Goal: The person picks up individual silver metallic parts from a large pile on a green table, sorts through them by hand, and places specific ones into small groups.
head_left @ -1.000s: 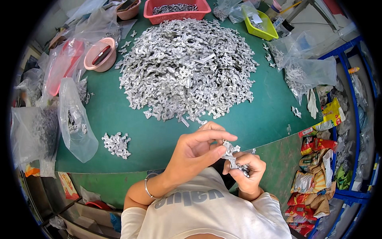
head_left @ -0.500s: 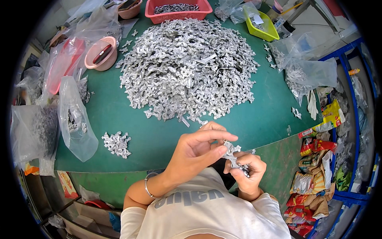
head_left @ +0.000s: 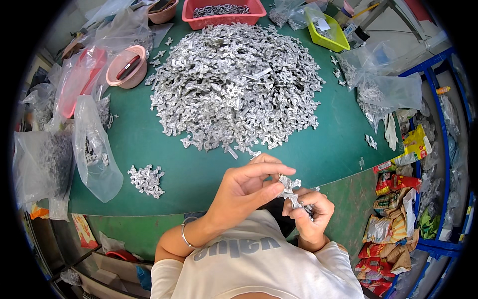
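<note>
Small silver metal castings (head_left: 234, 89) form a big heap across the middle of the green table. At the table's near edge my left hand (head_left: 251, 187) pinches a casting (head_left: 289, 185) between thumb and fingers. Just beside it on the right, my right hand (head_left: 312, 214) is closed around several more castings (head_left: 308, 210), which show between its fingers. The two hands nearly meet at the pinched piece; whether the pieces in them touch I cannot tell. To the left of my hands lies a small pile of the same castings (head_left: 146, 180).
A pink bowl (head_left: 141, 67) holding a dark red-handled tool stands at the left. Behind the heap are a red basket (head_left: 224, 19) and a yellow-green basket (head_left: 326, 35). Plastic bags (head_left: 97, 149) line the left side; blue shelving (head_left: 443, 124) rises at the right.
My right hand has shifted very slightly, and the castings in it have turned a little. My left hand keeps its pinch in nearly the same place.
</note>
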### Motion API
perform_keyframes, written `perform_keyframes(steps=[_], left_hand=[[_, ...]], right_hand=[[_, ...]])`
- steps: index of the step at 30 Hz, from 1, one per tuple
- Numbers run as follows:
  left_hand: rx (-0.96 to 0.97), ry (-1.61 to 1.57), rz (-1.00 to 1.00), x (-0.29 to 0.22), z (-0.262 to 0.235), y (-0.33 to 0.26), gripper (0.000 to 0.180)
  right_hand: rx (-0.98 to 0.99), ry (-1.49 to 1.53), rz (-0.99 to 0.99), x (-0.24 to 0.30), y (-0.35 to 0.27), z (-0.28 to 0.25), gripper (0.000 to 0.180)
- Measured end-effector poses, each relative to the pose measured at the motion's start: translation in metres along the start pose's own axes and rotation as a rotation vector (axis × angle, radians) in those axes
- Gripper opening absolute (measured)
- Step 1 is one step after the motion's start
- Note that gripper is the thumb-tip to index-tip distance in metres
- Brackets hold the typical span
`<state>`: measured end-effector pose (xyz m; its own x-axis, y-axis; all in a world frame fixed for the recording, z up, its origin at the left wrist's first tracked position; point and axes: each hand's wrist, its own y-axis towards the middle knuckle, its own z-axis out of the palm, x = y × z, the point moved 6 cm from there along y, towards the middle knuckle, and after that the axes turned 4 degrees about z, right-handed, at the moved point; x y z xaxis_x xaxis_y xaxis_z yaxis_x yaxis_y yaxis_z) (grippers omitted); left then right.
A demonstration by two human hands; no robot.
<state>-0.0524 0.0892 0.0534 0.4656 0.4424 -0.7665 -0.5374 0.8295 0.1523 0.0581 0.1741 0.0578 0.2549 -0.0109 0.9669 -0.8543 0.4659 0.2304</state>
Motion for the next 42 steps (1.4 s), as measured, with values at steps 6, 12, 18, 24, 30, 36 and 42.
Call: perform_keyframes(steps=[6,12,18,24,30,36,42], left_hand=[[0.001,0.003,0.018,0.001,-0.002,0.0,0.024],[0.006,0.011,0.037,0.007,-0.002,0.002,0.025],[-0.038,-0.038,-0.039,0.022,-0.002,0.003,0.023],[-0.083,-0.035,-0.043,0.028,0.0,0.009,0.024],[-0.091,0.029,-0.011,0.03,0.004,0.018,0.025],[-0.079,0.077,-0.023,0.037,0.009,0.033,0.025],[-0.221,0.289,-0.071,0.057,-0.008,0.041,0.03]], right_hand=[[-0.007,-0.009,0.035,-0.001,0.001,0.0,0.013],[-0.04,0.032,0.043,-0.003,0.003,-0.003,0.016],[-0.052,0.125,0.073,-0.011,0.005,-0.01,0.018],[-0.084,0.24,0.138,-0.022,0.006,-0.022,0.019],[-0.07,0.237,0.139,-0.025,0.008,-0.033,0.02],[-0.109,0.289,0.139,-0.031,0.014,-0.048,0.018],[-0.302,0.533,0.414,-0.072,0.024,-0.089,0.018]])
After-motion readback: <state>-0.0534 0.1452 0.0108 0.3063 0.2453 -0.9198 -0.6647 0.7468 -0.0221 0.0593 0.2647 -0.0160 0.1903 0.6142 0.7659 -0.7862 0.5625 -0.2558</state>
